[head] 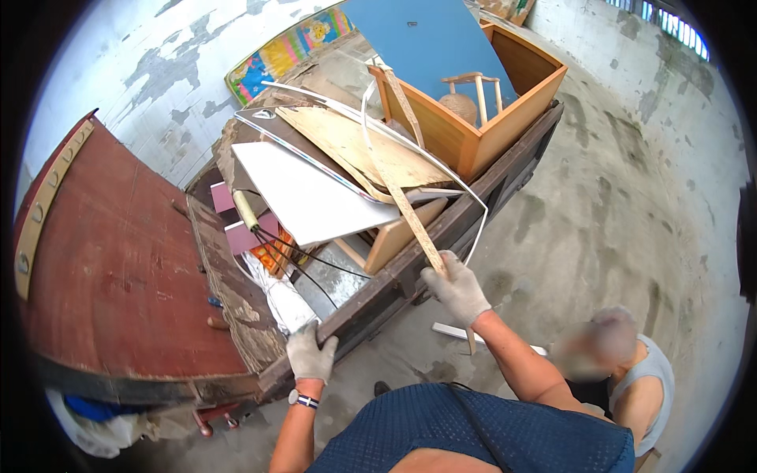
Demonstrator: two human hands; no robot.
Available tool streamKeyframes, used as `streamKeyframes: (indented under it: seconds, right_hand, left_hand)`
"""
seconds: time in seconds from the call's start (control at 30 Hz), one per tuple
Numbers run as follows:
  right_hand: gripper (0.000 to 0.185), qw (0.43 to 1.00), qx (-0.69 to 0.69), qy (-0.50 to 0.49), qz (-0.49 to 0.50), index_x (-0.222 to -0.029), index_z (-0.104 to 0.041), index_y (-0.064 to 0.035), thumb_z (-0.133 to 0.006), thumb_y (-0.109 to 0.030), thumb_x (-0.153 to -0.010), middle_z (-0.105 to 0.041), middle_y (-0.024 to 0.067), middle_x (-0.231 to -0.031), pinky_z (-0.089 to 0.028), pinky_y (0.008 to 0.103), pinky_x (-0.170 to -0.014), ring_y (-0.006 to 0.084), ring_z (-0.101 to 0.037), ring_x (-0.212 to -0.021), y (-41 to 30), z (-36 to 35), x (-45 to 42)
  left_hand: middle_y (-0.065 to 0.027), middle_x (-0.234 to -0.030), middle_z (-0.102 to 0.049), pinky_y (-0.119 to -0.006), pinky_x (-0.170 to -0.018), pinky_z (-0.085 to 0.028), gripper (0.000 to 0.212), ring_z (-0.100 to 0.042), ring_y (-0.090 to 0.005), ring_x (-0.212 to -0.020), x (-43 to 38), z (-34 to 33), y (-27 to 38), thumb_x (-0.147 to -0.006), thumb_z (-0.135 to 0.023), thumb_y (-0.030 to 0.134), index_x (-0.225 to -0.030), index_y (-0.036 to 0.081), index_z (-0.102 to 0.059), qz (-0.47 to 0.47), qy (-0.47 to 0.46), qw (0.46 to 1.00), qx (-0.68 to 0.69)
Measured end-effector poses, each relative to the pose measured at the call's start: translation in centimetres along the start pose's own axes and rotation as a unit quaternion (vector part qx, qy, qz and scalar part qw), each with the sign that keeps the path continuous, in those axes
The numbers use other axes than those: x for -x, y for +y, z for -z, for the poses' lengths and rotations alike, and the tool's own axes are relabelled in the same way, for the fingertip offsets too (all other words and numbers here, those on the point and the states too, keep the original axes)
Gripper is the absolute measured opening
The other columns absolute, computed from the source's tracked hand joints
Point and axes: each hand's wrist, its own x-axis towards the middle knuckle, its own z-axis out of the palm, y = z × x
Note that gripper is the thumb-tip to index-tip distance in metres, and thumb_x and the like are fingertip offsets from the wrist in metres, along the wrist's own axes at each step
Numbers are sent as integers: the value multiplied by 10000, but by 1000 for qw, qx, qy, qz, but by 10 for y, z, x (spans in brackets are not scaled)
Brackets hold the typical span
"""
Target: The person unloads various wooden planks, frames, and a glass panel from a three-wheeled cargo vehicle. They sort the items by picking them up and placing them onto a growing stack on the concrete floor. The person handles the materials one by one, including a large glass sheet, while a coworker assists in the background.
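Observation:
My right hand (458, 290), in a pale work glove, grips a narrow chipboard strip (408, 213) with a white edge. The strip slants up and away over the load in a wooden-sided cart bed (378, 301). My left hand (310, 353), also gloved and with a watch at its wrist, holds the near side board of the bed. Just beyond it lies a white cloth or sack (282, 298). Beneath the strip are a white panel (313, 192) and a broken plywood sheet (361, 142). A thin white edging strip (476, 236) bends down past my right hand.
An open wooden box or drawer frame (473, 145), a wooden stool (473, 80) and a blue panel (420, 35) sit at the far end. Black cables (307, 278) cross the bed. A red-brown board (124, 254) stands left. Another person (644, 384) is low at the right.

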Motion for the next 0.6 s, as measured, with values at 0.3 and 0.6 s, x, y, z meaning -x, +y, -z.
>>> streamKeyframes:
  seconds: [0.3, 0.6]
  right_hand:
    - [239, 989, -118, -12, -89, -1020, -580, -98, -654, -324, -1046, -488, -58, -764, -367, 226, -522, 35, -455, -615, -160, 24, -20]
    - [257, 947, -205, -171, -182, -994, -554, -99, -566, -333, -1097, -404, -80, -624, -265, 253, -412, 63, -369, -466, -146, 2, -23]
  left_hand:
    - [-210, -897, -697, -510, -802, -545, 511, -680, -402, -892, -16, 8, -9, -839, -822, 396, -1135, -4, -711, -23, -71, 997, 3]
    - [-208, -905, -705, -507, -810, -554, 447, -688, -405, -900, -19, 4, -20, -830, -827, 408, -1001, 13, -707, -17, -61, 998, 20]
